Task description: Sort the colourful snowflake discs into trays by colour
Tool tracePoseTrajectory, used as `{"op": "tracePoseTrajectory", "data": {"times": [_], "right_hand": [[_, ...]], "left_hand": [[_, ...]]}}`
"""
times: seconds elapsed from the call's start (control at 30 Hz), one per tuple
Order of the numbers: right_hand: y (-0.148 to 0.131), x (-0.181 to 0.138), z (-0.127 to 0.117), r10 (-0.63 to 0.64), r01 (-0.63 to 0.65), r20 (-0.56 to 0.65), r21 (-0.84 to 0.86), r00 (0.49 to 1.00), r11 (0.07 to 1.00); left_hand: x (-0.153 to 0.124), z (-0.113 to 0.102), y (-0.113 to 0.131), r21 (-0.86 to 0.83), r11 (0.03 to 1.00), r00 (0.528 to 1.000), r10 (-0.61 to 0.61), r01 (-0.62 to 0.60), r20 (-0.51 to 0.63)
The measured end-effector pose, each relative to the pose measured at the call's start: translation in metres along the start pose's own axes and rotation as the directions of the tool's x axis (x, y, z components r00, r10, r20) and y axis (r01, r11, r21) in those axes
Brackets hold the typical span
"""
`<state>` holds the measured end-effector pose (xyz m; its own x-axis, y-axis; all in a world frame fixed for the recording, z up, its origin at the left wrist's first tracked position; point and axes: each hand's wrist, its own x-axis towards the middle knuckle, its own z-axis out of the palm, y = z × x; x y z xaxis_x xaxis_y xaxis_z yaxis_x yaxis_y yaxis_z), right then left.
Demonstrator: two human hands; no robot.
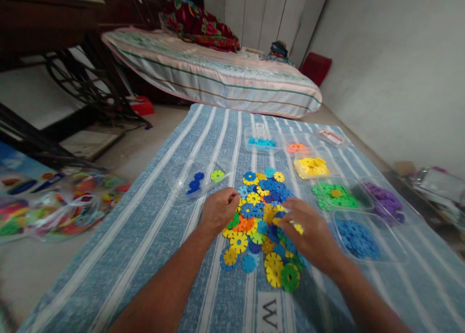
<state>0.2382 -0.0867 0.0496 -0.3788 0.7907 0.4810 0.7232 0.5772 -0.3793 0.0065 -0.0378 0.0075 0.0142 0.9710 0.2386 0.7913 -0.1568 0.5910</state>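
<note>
the left hand (220, 209) is resting at the left edge of a loose pile of notched discs (257, 210), its fingers curling together into the palm; whether they are clamping on anything, i cannot tell. the right hand (308, 233) is reaching over the pile's right side, its fingers bending toward the discs, and a yellow disc (298, 228) is showing among them; the hand is blurring, so i cannot tell whether the fingers are gripping that piece.

the pile is lying in the middle of the bench, between the two hands, mixing yellow, blue, orange and green pieces. a green disc (290, 277) is lying at its near end, just beside yellow ones. a striped cloth (174, 197) is covering the bench.

beyond the left hand, a clear tray (183, 170) is holding dark blue discs (195, 183) and one lime disc (218, 176). on the right, clear containers are holding sorted pieces: blue discs (358, 238) nearest, then purple discs (387, 203), green discs (327, 197) and yellow pieces (311, 168). farther back, orange pieces (297, 148) and light blue pieces (261, 143) are sitting in clear containers too. a bed (225, 86) is standing past the far end.
</note>
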Motion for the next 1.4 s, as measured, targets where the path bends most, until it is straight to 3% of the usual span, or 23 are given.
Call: {"op": "tracePoseTrajectory", "data": {"times": [0.1, 0.27, 0.37, 0.57, 0.7, 0.8, 0.87, 0.97, 1.03, 1.17, 1.4], "right_hand": [[0.049, 0.043, -0.026, 0.019, -0.046, -0.131, -0.204, 0.991, 0.978], [0.109, 0.090, -0.054, 0.270, -0.360, -0.252, -0.457, 0.929, 0.813], [0.120, 0.091, -0.054, 0.339, -0.440, -0.284, -0.485, 0.897, 0.756], [0.123, 0.085, -0.044, 0.383, -0.457, -0.252, -0.414, 0.889, 0.787], [0.126, 0.099, -0.051, 0.496, -0.578, -0.298, -0.404, 0.816, 0.709], [0.120, 0.103, -0.053, 0.527, -0.612, -0.311, -0.405, 0.791, 0.680], [0.107, 0.095, -0.047, 0.484, -0.542, -0.244, -0.388, 0.840, 0.745], [0.075, 0.068, -0.032, 0.323, -0.332, -0.075, -0.267, 0.943, 0.905], [0.048, 0.043, -0.023, 0.215, -0.202, 0.070, -0.162, 0.974, 0.966], [0.004, -0.012, -0.013, 0.062, -0.044, 0.311, -0.066, 0.949, 0.997], [-0.017, -0.073, -0.013, 0.046, -0.003, 0.368, -0.117, 0.929, 0.993]], "left_hand": [[0.000, 0.000, 0.000, 0.002, 1.000, 1.000, 0.003, -0.003, 0.003], [0.000, -0.001, 0.000, -0.013, 1.000, 1.000, -0.006, 0.006, 0.015], [-0.001, -0.001, 0.000, -0.010, 1.000, 1.000, -0.016, 0.016, 0.021], [0.000, -0.002, 0.001, -0.001, 1.000, 1.000, -0.016, 0.016, 0.024], [0.000, -0.001, 0.001, 0.003, 1.000, 1.000, -0.014, 0.014, 0.017], [0.000, -0.001, 0.001, 0.002, 1.000, 1.000, -0.013, 0.013, 0.020], [0.000, -0.001, 0.002, 0.001, 1.000, 1.000, -0.018, 0.018, 0.022], [0.000, 0.000, 0.002, -0.005, 1.000, 1.000, -0.021, 0.021, 0.023], [0.001, 0.000, 0.001, -0.014, 1.000, 0.999, -0.020, 0.020, 0.025], [0.001, 0.002, 0.000, -0.020, 0.999, 0.999, -0.028, 0.029, 0.019], [0.001, 0.001, 0.003, -0.017, 0.999, 0.999, -0.034, 0.034, 0.022]]}}
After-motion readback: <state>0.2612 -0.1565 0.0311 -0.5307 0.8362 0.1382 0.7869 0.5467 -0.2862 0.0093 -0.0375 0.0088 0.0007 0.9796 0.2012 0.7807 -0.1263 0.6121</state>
